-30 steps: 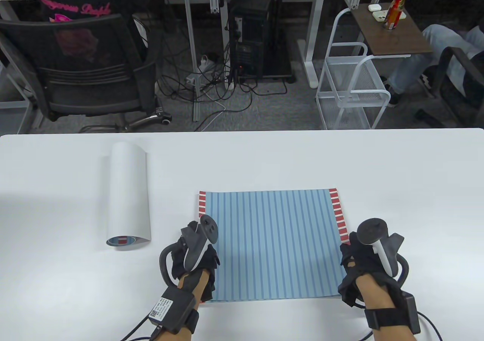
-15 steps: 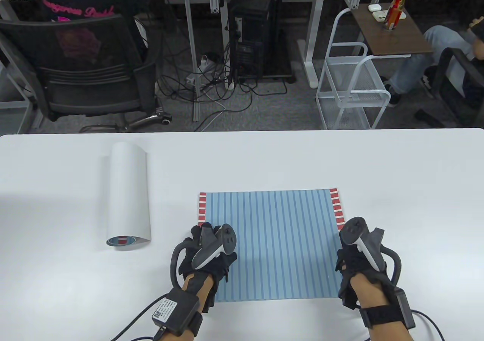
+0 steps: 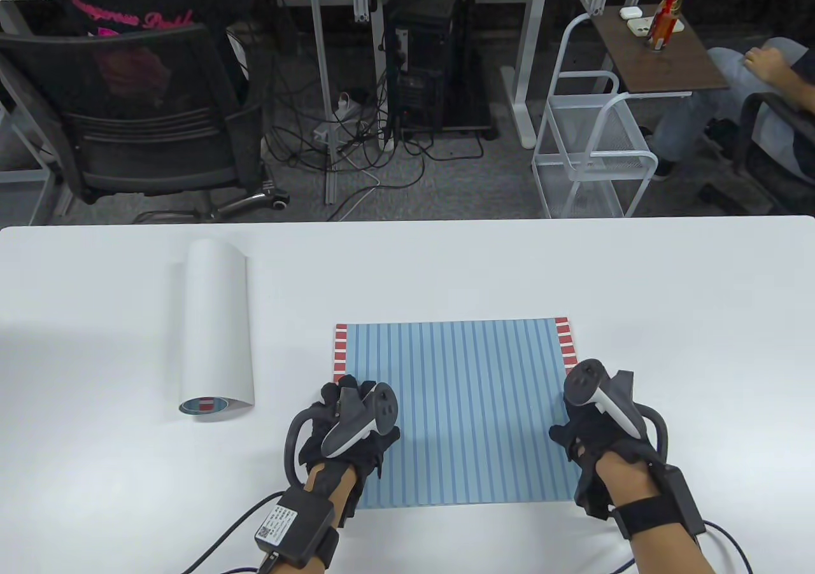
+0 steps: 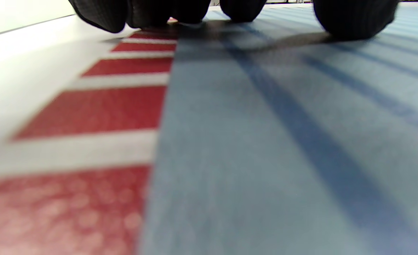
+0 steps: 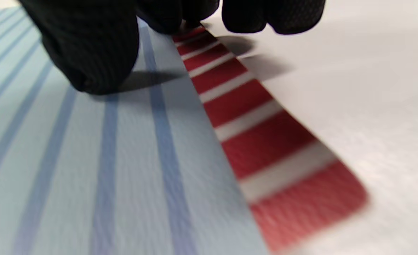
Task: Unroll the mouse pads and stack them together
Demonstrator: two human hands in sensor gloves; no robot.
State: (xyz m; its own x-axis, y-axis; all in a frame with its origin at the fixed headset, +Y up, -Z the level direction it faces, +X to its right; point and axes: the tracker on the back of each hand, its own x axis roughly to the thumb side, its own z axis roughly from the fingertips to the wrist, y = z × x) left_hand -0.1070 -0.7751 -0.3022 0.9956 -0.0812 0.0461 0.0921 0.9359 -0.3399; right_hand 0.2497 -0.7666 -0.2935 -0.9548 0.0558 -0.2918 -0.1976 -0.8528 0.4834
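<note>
Both hands [image 3: 347,418] flat on striped pad [image 3: 465,408], edges covered

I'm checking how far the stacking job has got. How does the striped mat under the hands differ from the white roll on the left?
The striped mat lies flat, face up; the white roll is rolled, its white back outward. The left hand and right hand rest on the striped mat; nothing touches the white roll. The mat sits near the table's front, the roll apart, farther left. The roll's open end shows matching blue and red.

flat mouse pad [image 3: 468,408]: blue-striped, red-white edges | rolled mouse pad [image 3: 215,326]: white outside
</note>
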